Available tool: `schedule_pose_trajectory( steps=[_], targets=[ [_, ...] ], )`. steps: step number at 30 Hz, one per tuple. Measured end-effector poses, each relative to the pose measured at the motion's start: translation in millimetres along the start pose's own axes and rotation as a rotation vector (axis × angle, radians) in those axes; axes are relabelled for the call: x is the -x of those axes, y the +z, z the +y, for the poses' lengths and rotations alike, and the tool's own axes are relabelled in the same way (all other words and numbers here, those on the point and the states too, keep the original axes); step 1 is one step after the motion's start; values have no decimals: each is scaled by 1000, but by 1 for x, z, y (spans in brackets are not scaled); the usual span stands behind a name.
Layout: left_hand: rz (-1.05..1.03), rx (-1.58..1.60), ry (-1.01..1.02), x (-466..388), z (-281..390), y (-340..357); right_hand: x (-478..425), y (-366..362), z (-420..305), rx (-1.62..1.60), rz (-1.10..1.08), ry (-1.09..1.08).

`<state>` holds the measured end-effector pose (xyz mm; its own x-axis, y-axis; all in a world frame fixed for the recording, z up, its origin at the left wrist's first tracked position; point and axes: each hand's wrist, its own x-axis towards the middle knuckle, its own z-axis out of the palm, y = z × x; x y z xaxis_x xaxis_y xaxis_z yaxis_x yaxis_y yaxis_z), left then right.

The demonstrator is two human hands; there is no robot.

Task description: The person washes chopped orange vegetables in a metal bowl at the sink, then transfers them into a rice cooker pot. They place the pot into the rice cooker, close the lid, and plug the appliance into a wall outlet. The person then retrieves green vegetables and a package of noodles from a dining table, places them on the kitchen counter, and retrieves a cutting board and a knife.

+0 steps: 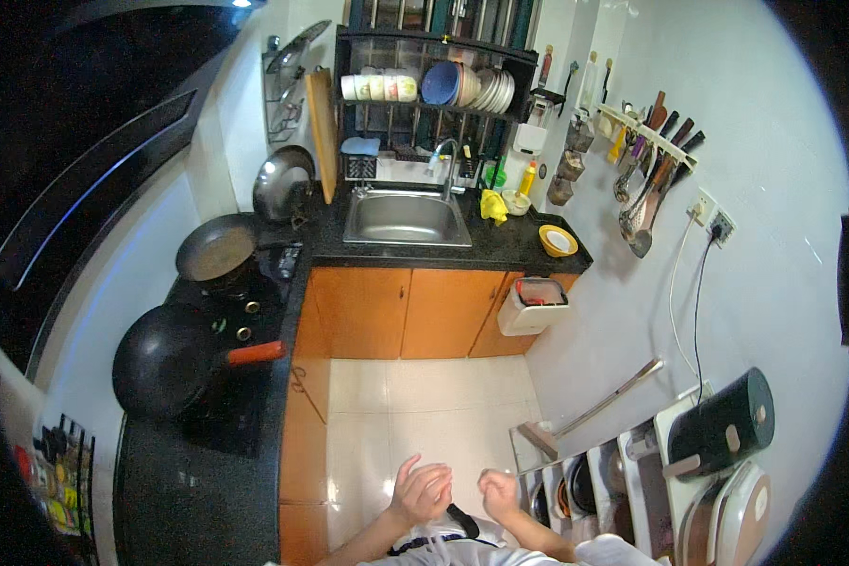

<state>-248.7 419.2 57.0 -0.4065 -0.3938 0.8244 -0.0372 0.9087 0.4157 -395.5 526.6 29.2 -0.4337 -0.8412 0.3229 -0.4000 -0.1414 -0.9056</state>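
My left hand [422, 488] is raised in front of my body over the tiled floor, fingers bent and partly spread, with nothing visible in it. My right hand [498, 493] is beside it, apart from it, with the fingers curled in; whether anything is inside is hidden. Below and between the hands a black strap or cord end [463, 520] lies against my white clothing. Neither hand touches the counter. A black wok [163, 361] with a red-orange handle rests on the gas stove to the left, and a second pan [217, 247] sits behind it.
Ahead are a steel sink [408, 218], a dish rack [431, 106], a yellow cloth [494, 206] and a yellow bowl [557, 240]. A white bin [533, 306] hangs on the cabinet front. Utensils [637, 205] hang at right, above a shelf rack [644, 488] with a dark green appliance [722, 424].
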Motion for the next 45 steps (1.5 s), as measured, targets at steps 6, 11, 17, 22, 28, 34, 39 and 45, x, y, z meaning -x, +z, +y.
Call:
schedule_pose_trajectory(
  steps=[6,11,17,22,28,34,39,45],
  targets=[
    [151,-60,-101,-92,-101,56,-96,-33,49,-12,132,130],
    [372,-255,-152,-188,-227,38,-203,25,84,-156,-22,19],
    [722,-313,-180,-372,-400,-25,-365,88,88,-178,-68,-148],
    [747,-126,-355,-510,-555,-43,-472,95,120,-155,-17,-121],
    [666,-422,-478,-614,-711,-52,-568,91,184,-202,153,167],
    [571,-479,-432,-647,-735,-48,-689,124,238,-126,-208,176],
    [892,-372,-385,-652,-724,-16,-781,170,265,-224,-627,313],
    [1182,-296,-252,-646,-702,2,-842,309,281,-845,-832,927]
  ],
)
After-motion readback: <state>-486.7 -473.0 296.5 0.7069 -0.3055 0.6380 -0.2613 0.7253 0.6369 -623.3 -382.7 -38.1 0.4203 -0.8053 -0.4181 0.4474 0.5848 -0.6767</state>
